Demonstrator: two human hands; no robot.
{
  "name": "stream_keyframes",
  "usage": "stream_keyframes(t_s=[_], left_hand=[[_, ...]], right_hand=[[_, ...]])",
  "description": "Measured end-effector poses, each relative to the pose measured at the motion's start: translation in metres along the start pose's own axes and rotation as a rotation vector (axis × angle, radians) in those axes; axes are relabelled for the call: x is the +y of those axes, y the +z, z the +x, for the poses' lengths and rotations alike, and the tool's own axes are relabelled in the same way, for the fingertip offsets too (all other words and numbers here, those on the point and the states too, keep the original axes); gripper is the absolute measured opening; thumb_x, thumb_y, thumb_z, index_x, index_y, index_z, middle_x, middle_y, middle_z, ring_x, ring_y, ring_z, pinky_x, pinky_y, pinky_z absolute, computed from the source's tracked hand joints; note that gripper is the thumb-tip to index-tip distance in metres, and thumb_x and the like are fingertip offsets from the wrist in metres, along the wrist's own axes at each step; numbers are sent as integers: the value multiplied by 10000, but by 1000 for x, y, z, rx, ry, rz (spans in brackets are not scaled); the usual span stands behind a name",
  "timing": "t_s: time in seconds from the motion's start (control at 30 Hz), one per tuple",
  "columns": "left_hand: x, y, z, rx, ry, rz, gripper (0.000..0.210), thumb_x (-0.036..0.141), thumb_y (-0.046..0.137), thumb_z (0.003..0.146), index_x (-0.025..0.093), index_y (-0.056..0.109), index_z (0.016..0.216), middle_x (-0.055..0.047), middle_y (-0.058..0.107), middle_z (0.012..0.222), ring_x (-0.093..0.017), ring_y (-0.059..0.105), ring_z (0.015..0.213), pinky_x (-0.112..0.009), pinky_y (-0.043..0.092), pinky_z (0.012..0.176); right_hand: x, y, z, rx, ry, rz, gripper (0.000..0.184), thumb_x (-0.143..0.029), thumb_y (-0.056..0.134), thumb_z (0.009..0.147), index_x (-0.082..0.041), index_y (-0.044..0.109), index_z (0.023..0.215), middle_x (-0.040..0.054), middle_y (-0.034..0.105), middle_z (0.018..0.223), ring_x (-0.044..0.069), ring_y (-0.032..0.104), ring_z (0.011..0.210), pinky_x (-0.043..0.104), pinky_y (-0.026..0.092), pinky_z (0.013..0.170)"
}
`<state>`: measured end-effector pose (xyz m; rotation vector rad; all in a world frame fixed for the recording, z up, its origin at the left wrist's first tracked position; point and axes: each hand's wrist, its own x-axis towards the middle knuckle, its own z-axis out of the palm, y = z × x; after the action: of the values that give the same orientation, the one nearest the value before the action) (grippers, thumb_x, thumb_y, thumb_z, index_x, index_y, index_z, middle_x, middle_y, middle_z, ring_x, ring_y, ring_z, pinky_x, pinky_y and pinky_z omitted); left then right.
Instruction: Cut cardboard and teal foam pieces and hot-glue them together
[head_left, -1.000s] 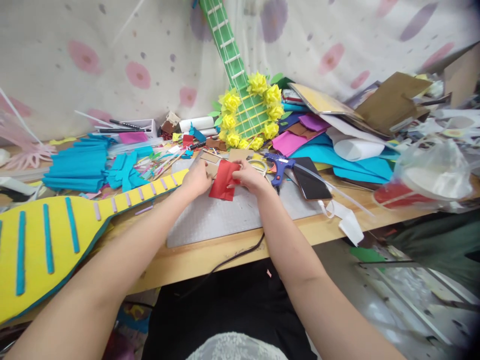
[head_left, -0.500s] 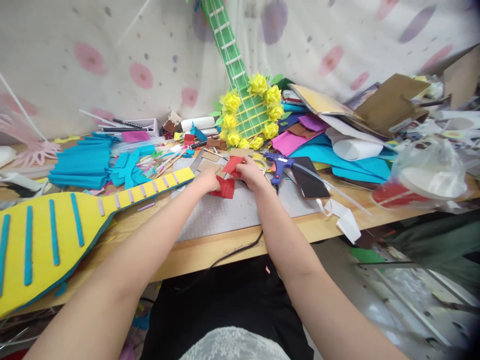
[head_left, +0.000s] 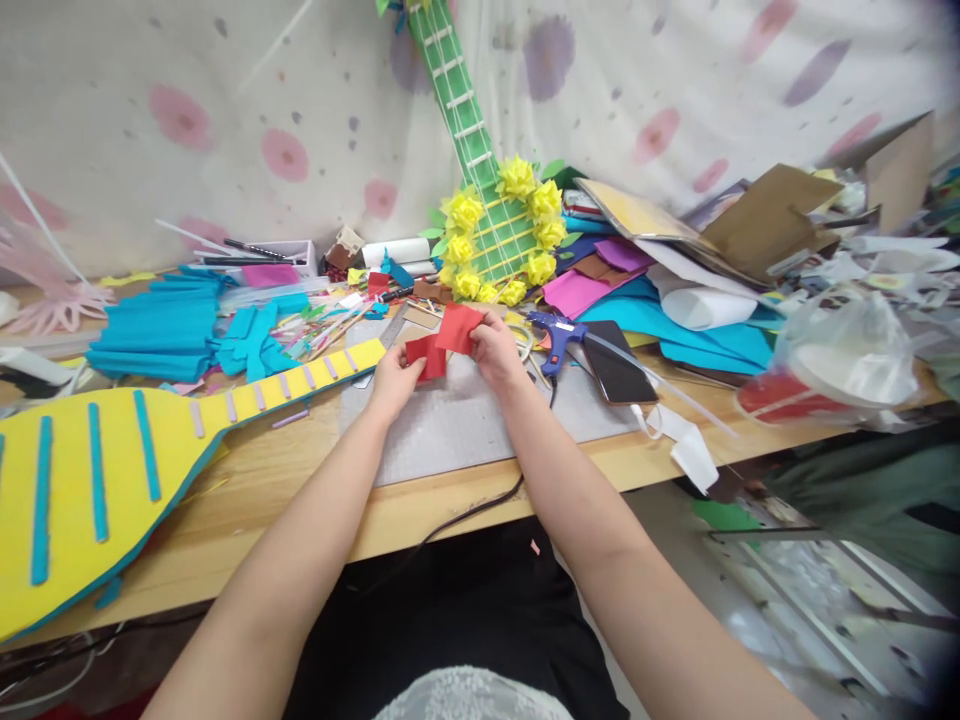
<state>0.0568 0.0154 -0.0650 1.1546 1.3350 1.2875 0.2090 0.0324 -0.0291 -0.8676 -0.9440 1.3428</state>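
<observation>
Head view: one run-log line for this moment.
left hand: pinching red paper piece | right hand: pinching second red paper piece | cutting mat: beneath | blue glue gun: at right

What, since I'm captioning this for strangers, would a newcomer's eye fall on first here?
Likely the green guitar with yellow flowers, at the back of the table before the spotted curtain. Next comes the yellow instrument at the left, cut off by the picture's edge. Then the hands near the middle, holding red pieces.
</observation>
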Motion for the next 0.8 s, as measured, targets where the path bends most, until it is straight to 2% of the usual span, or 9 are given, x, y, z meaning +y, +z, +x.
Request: stream_keyframes(t_s=[0.17, 0.27, 0.4, 0.5, 0.6, 0.7, 0.8], left_hand=[[-1, -11, -1, 2, 26, -99, 386, 255, 718, 578, 141, 615, 933, -48, 707, 773, -198, 667, 728, -339, 524, 747], [4, -11, -5, -73, 20, -168, 453, 289, 774, 499, 125, 647, 901, -58, 712, 769, -219, 665, 774, -334, 523, 744], [10, -11, -11, -152, -61, -195, 472, 316, 784, 472, 132, 675, 893, -55, 716, 789, -221, 660, 787, -333, 526, 725], [13, -13, -11, -184, -123, -207, 422, 290, 744, 515, 137, 678, 903, -43, 713, 782, -199, 663, 737, -329, 529, 716], [15, -15, -10, -176, -177, -206, 337, 266, 670, 580, 127, 674, 888, -42, 703, 722, -192, 667, 715, -327, 531, 711], [16, -16, -8, -168, -242, -215, 325, 362, 568, 698, 123, 662, 897, -60, 697, 696, -195, 673, 739, -326, 534, 700], [16, -16, -8, -197, -256, -238, 456, 533, 494, 759, 135, 656, 911, -79, 703, 733, -200, 674, 781, -323, 535, 703]], right_hand=[[1, 8, -12, -288, -17, 3, 285, -222, 548, 596, -237, 507, 878, -40, 588, 823, 117, 553, 734, 227, 468, 646], [5, 13, -17, -370, -5, -131, 240, -231, 575, 613, -220, 526, 848, -33, 603, 810, 120, 557, 749, 239, 463, 691], [21, 10, -10, -315, -49, -398, 171, -180, 551, 619, -206, 538, 788, -33, 601, 769, 123, 553, 724, 262, 463, 721], [35, 3, 0, -263, -104, -568, 215, -155, 521, 629, -214, 560, 832, -31, 612, 794, 136, 564, 750, 284, 475, 735], [42, -2, 5, -264, -156, -638, 250, -155, 504, 641, -215, 572, 874, -19, 623, 836, 148, 573, 789, 305, 478, 765], [44, -3, 6, -255, -170, -664, 252, -171, 491, 651, -214, 570, 886, -12, 620, 833, 150, 566, 768, 312, 475, 761], [43, -2, 5, -249, -177, -672, 260, -180, 495, 651, -218, 575, 895, -12, 620, 843, 151, 561, 762, 309, 470, 754]])
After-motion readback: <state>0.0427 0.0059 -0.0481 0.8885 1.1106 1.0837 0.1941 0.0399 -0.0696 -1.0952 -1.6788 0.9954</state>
